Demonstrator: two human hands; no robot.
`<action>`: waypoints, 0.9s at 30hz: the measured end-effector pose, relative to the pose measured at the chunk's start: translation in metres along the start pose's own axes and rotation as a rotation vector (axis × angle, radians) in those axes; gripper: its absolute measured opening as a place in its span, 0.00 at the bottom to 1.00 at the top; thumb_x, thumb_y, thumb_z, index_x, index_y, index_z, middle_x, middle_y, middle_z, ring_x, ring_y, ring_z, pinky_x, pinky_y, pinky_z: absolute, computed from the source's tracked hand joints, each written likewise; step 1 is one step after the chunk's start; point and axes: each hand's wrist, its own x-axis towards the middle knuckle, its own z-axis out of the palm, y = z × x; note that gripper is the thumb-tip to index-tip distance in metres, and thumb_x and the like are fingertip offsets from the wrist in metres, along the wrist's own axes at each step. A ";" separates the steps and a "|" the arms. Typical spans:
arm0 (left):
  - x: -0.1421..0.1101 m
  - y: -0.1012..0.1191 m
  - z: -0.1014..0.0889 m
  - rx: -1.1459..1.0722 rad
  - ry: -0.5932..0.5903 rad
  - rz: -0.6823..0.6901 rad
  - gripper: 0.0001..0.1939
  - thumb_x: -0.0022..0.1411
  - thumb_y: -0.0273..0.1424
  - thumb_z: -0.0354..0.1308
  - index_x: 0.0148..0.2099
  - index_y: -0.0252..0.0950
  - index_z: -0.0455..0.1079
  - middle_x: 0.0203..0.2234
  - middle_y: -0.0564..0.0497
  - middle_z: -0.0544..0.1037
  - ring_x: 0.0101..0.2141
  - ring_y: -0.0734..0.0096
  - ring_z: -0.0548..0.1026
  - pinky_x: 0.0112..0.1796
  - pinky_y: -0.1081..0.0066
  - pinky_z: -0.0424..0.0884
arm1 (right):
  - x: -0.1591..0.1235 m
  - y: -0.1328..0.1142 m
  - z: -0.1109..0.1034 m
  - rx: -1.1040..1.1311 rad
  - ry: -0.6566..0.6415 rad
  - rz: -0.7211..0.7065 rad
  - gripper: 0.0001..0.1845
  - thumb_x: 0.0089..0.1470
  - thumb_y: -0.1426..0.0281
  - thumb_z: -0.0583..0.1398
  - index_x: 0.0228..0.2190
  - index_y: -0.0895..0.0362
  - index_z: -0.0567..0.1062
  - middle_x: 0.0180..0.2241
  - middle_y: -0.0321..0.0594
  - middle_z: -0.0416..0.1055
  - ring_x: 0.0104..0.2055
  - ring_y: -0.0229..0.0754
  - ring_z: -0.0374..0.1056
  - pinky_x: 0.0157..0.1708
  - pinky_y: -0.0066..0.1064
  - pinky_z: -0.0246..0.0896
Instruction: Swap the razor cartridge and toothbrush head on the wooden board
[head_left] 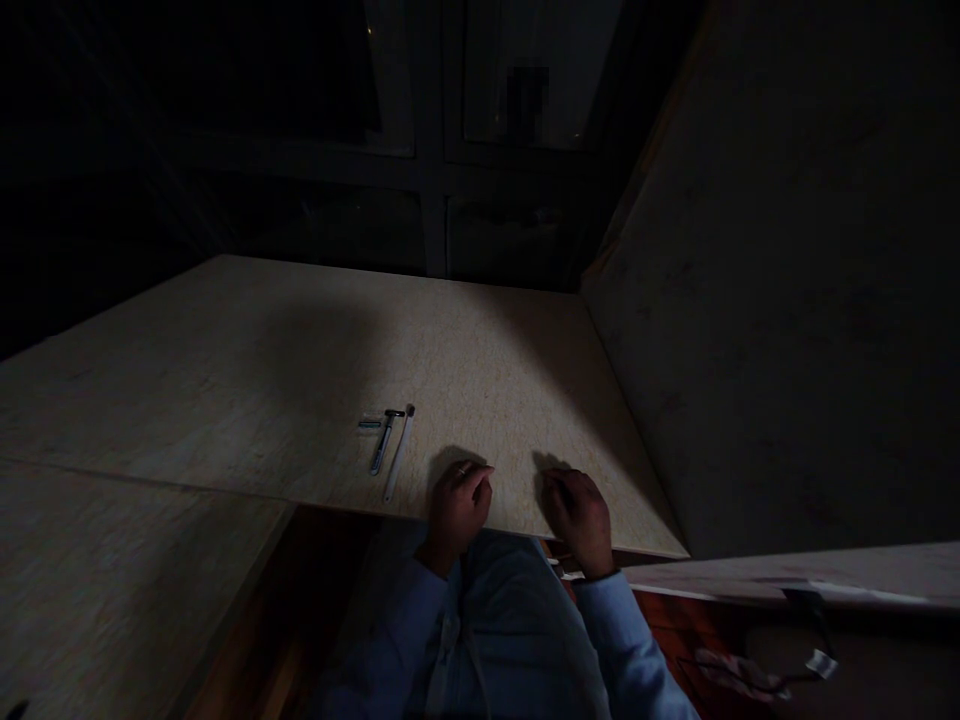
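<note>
White and slim, a toothbrush (398, 455) lies left of the left hand (460, 502), just beside a razor (381, 448); left of that is a small bluish piece (369, 424), too small to identify. Left and right hand (581, 512) curl their fingers near the tabletop's (465, 370) front edge; whether fully closed, I cannot tell. Stone-patterned surface stretches ahead to dark windows (431, 170), with a wall (787, 300) bounding its right.
</note>
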 end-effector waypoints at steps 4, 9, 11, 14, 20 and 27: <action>0.000 0.001 -0.001 -0.002 0.004 0.005 0.13 0.62 0.20 0.55 0.43 0.37 0.78 0.35 0.47 0.81 0.39 0.62 0.78 0.41 0.65 0.74 | -0.001 0.001 -0.001 0.006 -0.008 -0.009 0.13 0.64 0.67 0.55 0.41 0.58 0.78 0.38 0.47 0.78 0.41 0.49 0.72 0.41 0.39 0.68; 0.001 0.003 -0.002 -0.009 0.009 0.001 0.13 0.62 0.21 0.55 0.43 0.37 0.78 0.35 0.47 0.81 0.39 0.62 0.78 0.41 0.65 0.75 | 0.000 0.000 -0.002 -0.010 -0.007 -0.008 0.13 0.64 0.66 0.55 0.40 0.57 0.78 0.36 0.47 0.78 0.39 0.48 0.72 0.40 0.38 0.69; 0.002 0.004 -0.003 -0.007 0.007 -0.005 0.13 0.62 0.20 0.55 0.43 0.38 0.79 0.35 0.47 0.81 0.39 0.62 0.78 0.41 0.65 0.75 | 0.000 0.000 -0.001 -0.012 -0.004 0.000 0.14 0.64 0.65 0.55 0.39 0.57 0.79 0.36 0.47 0.78 0.39 0.48 0.72 0.39 0.38 0.69; 0.002 0.004 -0.002 -0.005 0.004 -0.011 0.14 0.62 0.20 0.55 0.44 0.38 0.79 0.35 0.47 0.81 0.39 0.62 0.78 0.41 0.65 0.75 | 0.000 0.001 -0.001 -0.003 0.003 0.012 0.15 0.64 0.64 0.54 0.39 0.57 0.79 0.36 0.47 0.78 0.40 0.49 0.73 0.39 0.39 0.69; 0.000 0.003 0.000 0.009 0.009 -0.017 0.14 0.61 0.20 0.56 0.44 0.38 0.79 0.36 0.48 0.81 0.40 0.64 0.78 0.43 0.66 0.75 | 0.000 0.002 -0.002 0.028 -0.008 0.022 0.16 0.65 0.62 0.55 0.38 0.57 0.79 0.36 0.47 0.78 0.39 0.49 0.73 0.39 0.39 0.68; 0.002 0.005 -0.005 -0.078 0.000 -0.055 0.14 0.61 0.20 0.55 0.42 0.38 0.79 0.34 0.47 0.81 0.39 0.64 0.78 0.42 0.65 0.75 | -0.001 0.002 -0.001 0.053 -0.011 0.061 0.17 0.64 0.60 0.55 0.38 0.57 0.79 0.37 0.48 0.79 0.40 0.50 0.73 0.41 0.40 0.69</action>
